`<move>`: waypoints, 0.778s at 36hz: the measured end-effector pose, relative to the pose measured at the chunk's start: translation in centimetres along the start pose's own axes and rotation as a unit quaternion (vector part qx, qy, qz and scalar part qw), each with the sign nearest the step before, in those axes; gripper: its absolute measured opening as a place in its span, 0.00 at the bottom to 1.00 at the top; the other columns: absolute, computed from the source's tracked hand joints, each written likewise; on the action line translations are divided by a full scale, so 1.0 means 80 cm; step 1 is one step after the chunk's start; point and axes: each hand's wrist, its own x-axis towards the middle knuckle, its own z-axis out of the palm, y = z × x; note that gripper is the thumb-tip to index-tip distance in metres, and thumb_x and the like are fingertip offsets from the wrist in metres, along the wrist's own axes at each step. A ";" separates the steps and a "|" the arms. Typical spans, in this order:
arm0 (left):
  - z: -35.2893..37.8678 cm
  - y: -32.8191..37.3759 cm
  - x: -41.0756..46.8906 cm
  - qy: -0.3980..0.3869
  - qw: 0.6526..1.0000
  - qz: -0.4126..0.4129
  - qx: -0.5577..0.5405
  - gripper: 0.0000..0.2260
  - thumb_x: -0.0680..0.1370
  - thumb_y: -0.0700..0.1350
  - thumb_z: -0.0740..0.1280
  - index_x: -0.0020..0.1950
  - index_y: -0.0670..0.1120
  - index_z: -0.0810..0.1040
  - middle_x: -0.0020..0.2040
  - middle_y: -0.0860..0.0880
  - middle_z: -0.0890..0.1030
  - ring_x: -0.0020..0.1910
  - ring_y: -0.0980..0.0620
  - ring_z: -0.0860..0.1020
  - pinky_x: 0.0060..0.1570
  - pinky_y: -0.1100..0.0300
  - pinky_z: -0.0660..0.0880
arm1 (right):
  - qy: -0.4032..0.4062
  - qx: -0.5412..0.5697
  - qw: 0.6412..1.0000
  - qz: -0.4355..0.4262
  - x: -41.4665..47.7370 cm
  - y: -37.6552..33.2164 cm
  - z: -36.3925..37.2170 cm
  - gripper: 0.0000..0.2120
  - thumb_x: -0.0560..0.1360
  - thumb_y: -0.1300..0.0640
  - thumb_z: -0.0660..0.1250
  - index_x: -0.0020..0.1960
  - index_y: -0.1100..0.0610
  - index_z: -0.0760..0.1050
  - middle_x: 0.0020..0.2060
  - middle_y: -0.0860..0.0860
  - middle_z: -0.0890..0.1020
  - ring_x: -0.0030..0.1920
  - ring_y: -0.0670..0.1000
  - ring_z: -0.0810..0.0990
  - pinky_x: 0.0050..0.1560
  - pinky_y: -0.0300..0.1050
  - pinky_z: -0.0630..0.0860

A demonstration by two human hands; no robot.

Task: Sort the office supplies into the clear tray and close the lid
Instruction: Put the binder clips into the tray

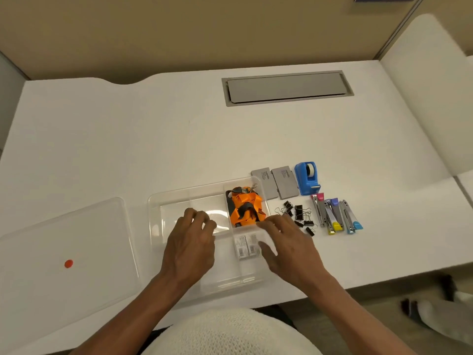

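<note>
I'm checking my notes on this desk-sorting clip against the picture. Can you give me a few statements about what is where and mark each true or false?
1. The orange lanyards lie in a compartment of the clear tray. True.
2. The lid is closed on the tray. False: it lies flat on the desk to the tray's left.
3. The blue tape dispenser is in the tray. False: it stands on the desk, right of the tray.
4. The black binder clips are on the desk outside the tray. True.
5. The left hand holds a stapler. False: the staplers lie on the desk.
</note>
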 end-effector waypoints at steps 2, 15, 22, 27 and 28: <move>-0.006 0.017 0.014 0.017 1.000 0.022 -0.013 0.12 0.71 0.44 0.77 0.53 0.44 0.84 0.52 0.47 0.83 0.52 0.46 0.78 0.45 0.53 0.81 | 0.050 0.001 0.995 0.085 -0.002 0.022 -0.013 0.19 0.76 0.49 0.71 0.65 0.51 0.74 0.58 0.49 0.78 0.56 0.49 0.78 0.40 0.43 0.82; 0.005 0.178 0.157 -0.076 0.967 0.236 0.062 0.24 0.75 0.47 0.76 0.68 0.42 0.75 0.63 0.42 0.77 0.62 0.44 0.73 0.58 0.51 0.77 | -0.018 -0.086 0.968 0.236 -0.002 0.099 0.014 0.35 0.73 0.38 0.72 0.74 0.48 0.65 0.69 0.55 0.74 0.66 0.58 0.76 0.46 0.54 0.82; 0.030 0.214 0.173 -0.153 0.970 0.174 0.071 0.23 0.77 0.41 0.74 0.69 0.40 0.72 0.64 0.40 0.74 0.60 0.42 0.76 0.53 0.51 0.78 | -0.025 -0.050 0.970 0.237 0.007 0.108 0.033 0.31 0.72 0.47 0.76 0.70 0.55 0.72 0.66 0.62 0.76 0.61 0.63 0.79 0.47 0.55 0.82; 0.050 0.221 0.168 -0.164 0.975 0.140 0.056 0.23 0.77 0.39 0.74 0.70 0.39 0.71 0.65 0.38 0.73 0.62 0.40 0.76 0.60 0.48 0.78 | -0.022 0.011 0.966 0.257 0.016 0.117 0.044 0.25 0.72 0.54 0.77 0.65 0.59 0.75 0.67 0.68 0.75 0.58 0.66 0.82 0.50 0.57 0.83; 0.053 0.222 0.168 -0.165 0.976 0.132 0.051 0.23 0.77 0.39 0.74 0.70 0.40 0.71 0.66 0.38 0.72 0.62 0.40 0.76 0.61 0.48 0.77 | -0.022 0.026 0.966 0.256 0.016 0.118 0.044 0.26 0.72 0.53 0.77 0.65 0.58 0.73 0.65 0.68 0.76 0.56 0.66 0.82 0.49 0.56 0.83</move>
